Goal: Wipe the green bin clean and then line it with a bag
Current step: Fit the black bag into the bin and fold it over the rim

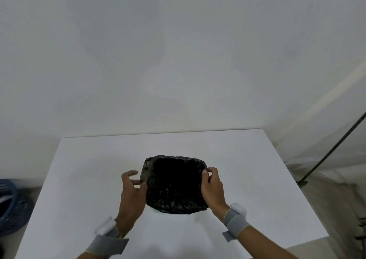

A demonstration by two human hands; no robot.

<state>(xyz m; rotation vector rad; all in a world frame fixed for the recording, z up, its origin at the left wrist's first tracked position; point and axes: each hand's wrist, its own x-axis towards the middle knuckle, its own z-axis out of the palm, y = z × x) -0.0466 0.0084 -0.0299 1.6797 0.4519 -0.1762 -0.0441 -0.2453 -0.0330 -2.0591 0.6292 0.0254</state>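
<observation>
Black bag (175, 185) covers the whole bin, sitting mid worktop (83, 159) between both sets of fingers: right hand (213, 186) pinching its edge, left hand (132, 191) fingers spread loose, touching its side.

A black bag (175, 183) covers the bin completely on the white table (247, 179), its mouth open and dark inside, its crinkled plastic folded down over the sides. The left hand (131, 193) is at the bag's left side, fingers spread, thumb and a fingertip touching the plastic. The right hand (213, 185) grips the bag's right edge, thumb over the rim. Both wrists wear grey bands. A blue basket (10, 205) sits on the floor well left of the bag, and a dark pole (332, 150) leans far to its right.
</observation>
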